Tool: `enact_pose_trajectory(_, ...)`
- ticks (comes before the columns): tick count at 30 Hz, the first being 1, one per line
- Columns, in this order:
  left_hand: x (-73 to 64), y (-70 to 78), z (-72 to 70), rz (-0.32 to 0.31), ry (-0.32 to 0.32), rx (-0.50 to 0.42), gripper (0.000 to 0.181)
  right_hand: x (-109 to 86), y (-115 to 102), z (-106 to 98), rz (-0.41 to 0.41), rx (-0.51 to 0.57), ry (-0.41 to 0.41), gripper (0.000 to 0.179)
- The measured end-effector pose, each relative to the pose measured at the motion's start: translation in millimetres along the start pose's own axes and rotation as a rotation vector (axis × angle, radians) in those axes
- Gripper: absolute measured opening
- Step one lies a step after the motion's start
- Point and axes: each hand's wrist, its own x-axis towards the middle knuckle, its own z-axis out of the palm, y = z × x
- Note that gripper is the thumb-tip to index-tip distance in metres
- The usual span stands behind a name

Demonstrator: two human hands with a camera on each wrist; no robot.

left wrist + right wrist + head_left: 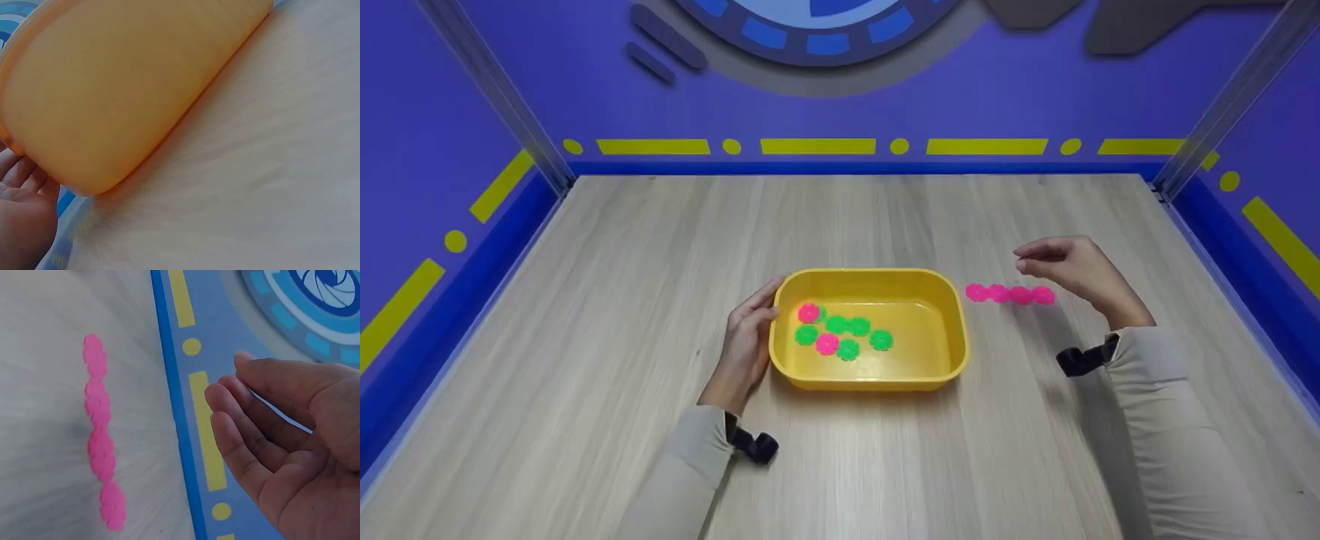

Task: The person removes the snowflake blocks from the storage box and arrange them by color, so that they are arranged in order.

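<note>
Yellow box (922,354) is gripped by left hand (744,345).
Near the pink chain (1021,295), the right hand (1076,276) is held with loose fingers.

The right hand (298,472), fingers loosely curved, hangs apart from four pink discs (102,447) in a row

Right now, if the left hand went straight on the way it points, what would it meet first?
The yellow tub: the left hand touches its left end. Angled forward and right, it would likely push the tub or slide along it.
</note>
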Motion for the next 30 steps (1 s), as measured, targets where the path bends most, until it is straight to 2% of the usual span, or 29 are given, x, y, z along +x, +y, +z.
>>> enact_pose_trajectory(9, 0.2, -0.3, 0.3, 0.003, 0.005, 0.001, 0.055, 2.8, -35, 8, -0.131, -0.061, -0.052, 0.043)
enact_pose_trajectory(17, 1.1, -0.7, 0.5, -0.001, 0.002, -0.007, 0.055, 3.0, -60, 17, -0.194, -0.059, -0.127, 0.039)
enact_pose_trajectory(30, 0.5, 0.5, -0.2, 0.002, -0.002, -0.022, 0.055, 11.2, -86, 36, -0.298, -0.044, -0.292, 0.032)
